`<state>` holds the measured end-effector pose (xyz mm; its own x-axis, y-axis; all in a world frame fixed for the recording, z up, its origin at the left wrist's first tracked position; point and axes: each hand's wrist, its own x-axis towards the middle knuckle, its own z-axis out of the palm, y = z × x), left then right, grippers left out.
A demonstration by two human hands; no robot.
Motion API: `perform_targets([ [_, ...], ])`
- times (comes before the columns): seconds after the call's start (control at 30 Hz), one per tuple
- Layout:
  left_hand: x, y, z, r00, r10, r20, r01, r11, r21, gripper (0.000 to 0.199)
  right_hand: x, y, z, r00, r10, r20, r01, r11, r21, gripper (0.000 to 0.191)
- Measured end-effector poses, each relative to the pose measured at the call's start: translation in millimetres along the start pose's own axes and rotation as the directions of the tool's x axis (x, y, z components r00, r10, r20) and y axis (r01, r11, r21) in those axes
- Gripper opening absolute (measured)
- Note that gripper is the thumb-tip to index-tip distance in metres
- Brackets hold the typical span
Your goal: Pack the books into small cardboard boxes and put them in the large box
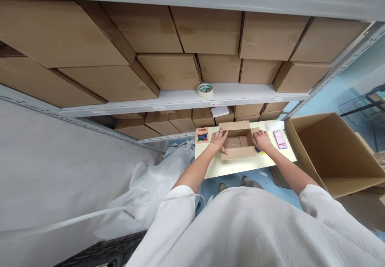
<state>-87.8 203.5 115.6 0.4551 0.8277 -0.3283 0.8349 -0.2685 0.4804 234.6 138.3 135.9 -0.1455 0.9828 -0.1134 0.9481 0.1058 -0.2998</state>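
A small cardboard box [238, 153] stands on the pale yellow board [224, 170] with its top flaps open, and its bottom panels show inside. My left hand [219, 141] grips the box's left side, its thumb toward the front flap and its fingers toward the back. On the opposite side, my right hand [262, 140] has its fingers curled over the right flap. Partly under that hand lies a dark and yellow item [258, 150] that I cannot make out. A colourful printed card [202, 135] lies left of the box, and a pink item [280, 139] lies to the right.
Shelves [180, 98] packed with cardboard boxes rise in front, with a tape roll [205, 90] on the ledge. A large open carton [337, 150] stands at the right. Crumpled plastic sheeting [150, 190] lies at the left, and a white cord [120, 208] crosses above it.
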Motion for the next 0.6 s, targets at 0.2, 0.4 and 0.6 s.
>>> perform_targets([
  [0.2,-3,0,3.4,1.000,-0.017,-0.022,0.017,1.000,-0.015,0.152,26,13,9,0.970,-0.087,0.226,0.075,0.995,0.060,0.120],
  [0.4,-2,4,3.9,0.997,-0.066,-0.031,0.066,0.998,-0.009,0.143,66,15,10,0.913,-0.152,0.379,0.143,0.988,0.054,0.145],
  [0.6,-5,-1,2.8,0.996,-0.075,0.044,0.069,0.988,0.136,0.155,81,5,7,0.858,-0.087,0.506,0.149,0.985,-0.083,0.160],
])
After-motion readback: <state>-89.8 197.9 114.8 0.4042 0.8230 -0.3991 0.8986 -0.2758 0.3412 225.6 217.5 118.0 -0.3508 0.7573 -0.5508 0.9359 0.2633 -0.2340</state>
